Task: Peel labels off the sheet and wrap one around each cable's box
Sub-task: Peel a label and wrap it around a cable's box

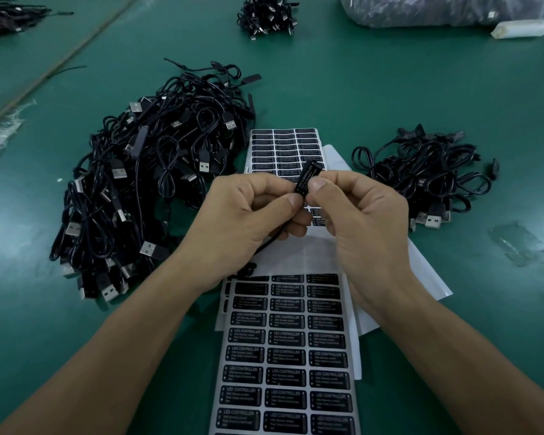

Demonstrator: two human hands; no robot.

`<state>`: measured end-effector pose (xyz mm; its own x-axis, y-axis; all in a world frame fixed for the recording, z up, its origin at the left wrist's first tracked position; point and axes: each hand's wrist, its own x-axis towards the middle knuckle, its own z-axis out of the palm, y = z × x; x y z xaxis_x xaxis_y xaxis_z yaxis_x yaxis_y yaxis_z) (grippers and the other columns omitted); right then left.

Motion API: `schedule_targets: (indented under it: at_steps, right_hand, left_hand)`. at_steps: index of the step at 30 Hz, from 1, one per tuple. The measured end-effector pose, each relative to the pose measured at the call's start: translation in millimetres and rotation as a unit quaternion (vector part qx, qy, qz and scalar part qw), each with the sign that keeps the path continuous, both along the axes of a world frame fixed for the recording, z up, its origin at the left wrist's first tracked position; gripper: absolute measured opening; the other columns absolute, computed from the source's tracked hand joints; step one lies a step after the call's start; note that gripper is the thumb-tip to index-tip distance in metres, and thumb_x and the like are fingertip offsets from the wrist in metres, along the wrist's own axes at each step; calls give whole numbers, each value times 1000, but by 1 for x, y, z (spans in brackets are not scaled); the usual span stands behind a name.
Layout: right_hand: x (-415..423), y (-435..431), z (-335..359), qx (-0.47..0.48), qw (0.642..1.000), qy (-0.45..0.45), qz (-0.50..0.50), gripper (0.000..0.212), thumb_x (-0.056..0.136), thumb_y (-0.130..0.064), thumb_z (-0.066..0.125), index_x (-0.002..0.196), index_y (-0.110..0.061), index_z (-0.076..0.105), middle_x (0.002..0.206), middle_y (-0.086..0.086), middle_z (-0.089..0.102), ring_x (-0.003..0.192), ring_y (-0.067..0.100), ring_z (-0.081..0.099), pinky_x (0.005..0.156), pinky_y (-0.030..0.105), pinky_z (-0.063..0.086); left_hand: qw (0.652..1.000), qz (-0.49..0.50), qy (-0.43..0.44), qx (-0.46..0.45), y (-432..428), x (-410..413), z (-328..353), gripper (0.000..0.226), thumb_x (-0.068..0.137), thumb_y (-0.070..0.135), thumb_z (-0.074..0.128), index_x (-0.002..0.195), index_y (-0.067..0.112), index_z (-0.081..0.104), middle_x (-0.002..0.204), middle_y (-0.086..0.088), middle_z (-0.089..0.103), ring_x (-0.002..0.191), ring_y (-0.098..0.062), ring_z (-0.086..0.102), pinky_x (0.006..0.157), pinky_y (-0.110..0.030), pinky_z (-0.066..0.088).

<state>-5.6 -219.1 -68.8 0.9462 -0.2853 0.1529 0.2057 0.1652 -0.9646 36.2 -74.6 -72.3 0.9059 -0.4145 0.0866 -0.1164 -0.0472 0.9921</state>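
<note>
Both hands meet above the label sheets in the head view. My left hand (248, 211) and my right hand (358, 215) pinch a small black cable box (307, 177) between thumbs and fingers. The box carries a black label reading LED CONTROLLER and tilts up to the right. Its thin black cable (266, 246) hangs down under my left palm. A sheet of black labels (286, 356) lies near me between my forearms. A second label sheet (283, 149) lies farther off, partly hidden by my hands.
A big heap of black USB cables (145, 183) lies on the green table to the left. A smaller heap of cables (431, 177) sits to the right. White backing paper (427, 277) lies under my right wrist. More cables (267, 14) and a plastic bag (437, 11) are at the far edge.
</note>
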Motion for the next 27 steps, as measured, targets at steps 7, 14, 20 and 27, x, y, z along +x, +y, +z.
schedule_targets:
  at_steps: [7,14,20,27]
  right_hand:
    - [0,-1,1,-1,1000,-4,6,17,94,3,60,78,-1,65,52,-12,58,40,-2,49,45,9,42]
    - [-1,-1,0,0,1000,-13,5,17,93,4,62,77,-1,66,52,-11,60,42,-1,52,47,12,46]
    - [-1,-1,0,-11,1000,-15,5,17,92,3,64,77,-4,69,56,-7,65,48,0,58,53,14,50]
    - [-1,0,-1,-8,1000,-10,-2,15,91,2,66,78,-4,70,62,-1,69,54,7,65,56,18,54]
  left_hand:
    - [1000,-11,4,-6,1,-1,1,10,93,11,63,95,11,73,83,-10,78,71,-15,74,68,-23,60]
    - [1000,-10,-9,-7,0,0,0,12,94,7,64,92,13,73,81,-8,78,71,-16,74,66,-25,60]
    - [1000,-3,-13,-11,0,-1,2,13,94,7,65,89,15,74,78,-6,77,69,-14,73,62,-19,55]
    - [1000,8,-21,-8,-1,-2,2,16,94,6,66,87,17,75,78,-6,77,68,-15,73,63,-23,57]
